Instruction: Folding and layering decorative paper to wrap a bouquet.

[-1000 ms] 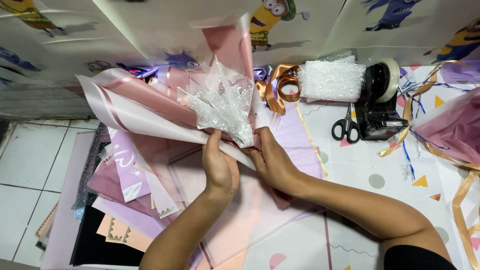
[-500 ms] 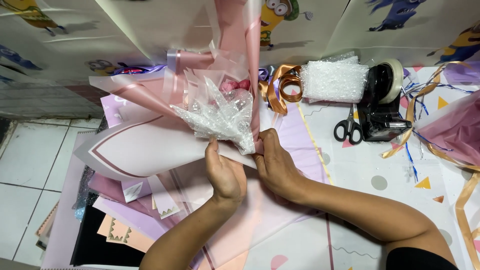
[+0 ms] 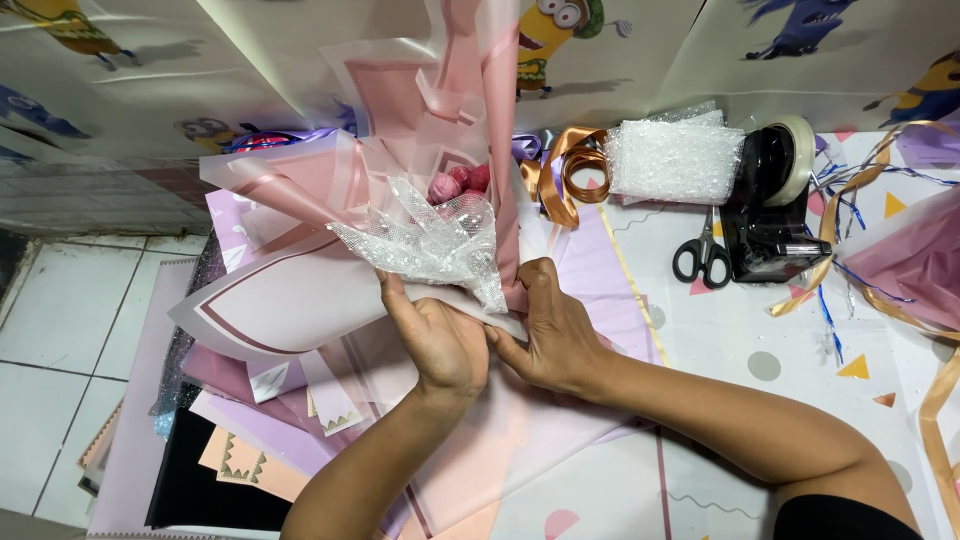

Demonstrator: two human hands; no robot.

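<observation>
A single head-worn camera looks steeply down from close above at the worktable [image 3: 760,420]. Both forearms enter from 6 o'clock; a cartoon-printed wall sheet [image 3: 700,60] fills 12 o'clock; white floor tiles [image 3: 60,330] lie at 9 o'clock.

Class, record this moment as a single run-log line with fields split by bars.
left hand: grips bouquet base | right hand: pinches pink wrapping sheet at base | nearby: scissors, tape dispenser
</observation>
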